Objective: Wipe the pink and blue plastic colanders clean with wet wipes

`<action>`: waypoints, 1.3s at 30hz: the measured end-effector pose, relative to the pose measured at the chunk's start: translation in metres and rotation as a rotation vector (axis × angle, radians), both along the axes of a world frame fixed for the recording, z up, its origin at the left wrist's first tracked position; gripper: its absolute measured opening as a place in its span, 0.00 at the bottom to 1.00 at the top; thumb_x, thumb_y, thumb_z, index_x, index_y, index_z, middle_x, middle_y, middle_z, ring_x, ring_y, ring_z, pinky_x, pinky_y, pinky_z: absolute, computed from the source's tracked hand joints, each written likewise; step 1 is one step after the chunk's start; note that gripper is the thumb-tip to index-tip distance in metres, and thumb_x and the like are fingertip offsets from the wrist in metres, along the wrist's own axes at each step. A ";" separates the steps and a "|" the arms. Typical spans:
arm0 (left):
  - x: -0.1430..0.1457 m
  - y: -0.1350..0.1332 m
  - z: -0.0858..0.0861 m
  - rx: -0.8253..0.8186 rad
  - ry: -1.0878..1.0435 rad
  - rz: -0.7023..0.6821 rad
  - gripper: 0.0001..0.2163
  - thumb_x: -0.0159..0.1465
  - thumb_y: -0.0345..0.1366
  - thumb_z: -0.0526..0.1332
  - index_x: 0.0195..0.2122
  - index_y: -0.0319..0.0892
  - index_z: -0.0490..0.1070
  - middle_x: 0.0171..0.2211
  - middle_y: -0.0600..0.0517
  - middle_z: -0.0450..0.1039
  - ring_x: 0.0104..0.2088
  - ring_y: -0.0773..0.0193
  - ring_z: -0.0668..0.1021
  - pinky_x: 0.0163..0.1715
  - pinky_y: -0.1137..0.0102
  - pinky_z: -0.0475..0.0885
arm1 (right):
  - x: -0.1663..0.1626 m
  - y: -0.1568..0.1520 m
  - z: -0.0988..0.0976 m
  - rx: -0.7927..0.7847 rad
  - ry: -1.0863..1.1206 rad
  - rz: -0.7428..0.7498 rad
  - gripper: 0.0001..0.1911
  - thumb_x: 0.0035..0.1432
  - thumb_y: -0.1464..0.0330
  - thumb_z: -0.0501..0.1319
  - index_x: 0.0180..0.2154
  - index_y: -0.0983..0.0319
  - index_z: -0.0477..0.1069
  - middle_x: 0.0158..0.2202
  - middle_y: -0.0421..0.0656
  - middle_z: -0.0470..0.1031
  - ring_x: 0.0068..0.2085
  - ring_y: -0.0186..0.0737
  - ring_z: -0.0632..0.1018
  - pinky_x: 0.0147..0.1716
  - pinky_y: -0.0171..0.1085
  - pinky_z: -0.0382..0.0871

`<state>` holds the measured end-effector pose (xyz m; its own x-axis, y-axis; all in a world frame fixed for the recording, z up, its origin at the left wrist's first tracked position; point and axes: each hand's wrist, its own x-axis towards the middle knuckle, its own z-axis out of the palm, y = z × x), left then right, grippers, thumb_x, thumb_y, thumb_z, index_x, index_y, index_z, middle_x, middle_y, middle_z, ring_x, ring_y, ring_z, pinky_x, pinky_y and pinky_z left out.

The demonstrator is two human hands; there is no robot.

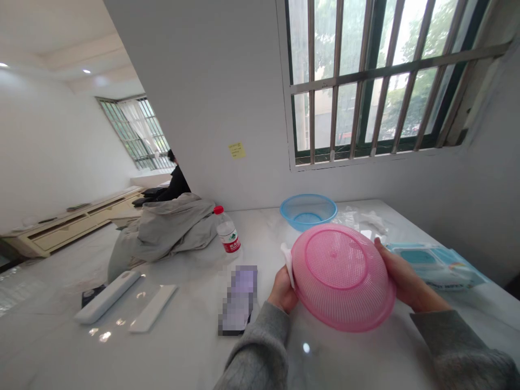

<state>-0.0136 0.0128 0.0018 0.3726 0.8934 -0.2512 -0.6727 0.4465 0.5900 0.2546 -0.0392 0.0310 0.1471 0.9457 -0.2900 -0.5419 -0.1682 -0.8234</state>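
A pink plastic mesh basket [335,276] is held up above the table, its round base turned towards me. My left hand [283,291] grips the left rim, with a white wipe [287,261] pinched between it and the basket. On the other side my right hand [402,279] is closed on the right rim; its fingers are partly hidden behind the basket. Behind stands a blue mesh basket [307,212], upright against the wall. A pack of wet wipes [441,268] lies just right of my right hand.
Left of my arms are a phone [239,298] and a red-capped bottle [229,233]. Farther left lie a grey cloth [170,225], a long white case [109,298] and a flat white piece [153,310]. Crumpled clear plastic [359,219] lies near the wall. Someone in black [179,181] is in the background.
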 end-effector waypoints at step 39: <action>-0.002 0.007 -0.007 0.055 -0.140 0.043 0.16 0.73 0.39 0.57 0.46 0.36 0.83 0.51 0.39 0.84 0.66 0.48 0.74 0.70 0.54 0.64 | -0.016 0.023 -0.024 0.191 0.100 -0.229 0.15 0.73 0.58 0.58 0.47 0.55 0.82 0.42 0.42 0.87 0.49 0.47 0.86 0.46 0.40 0.85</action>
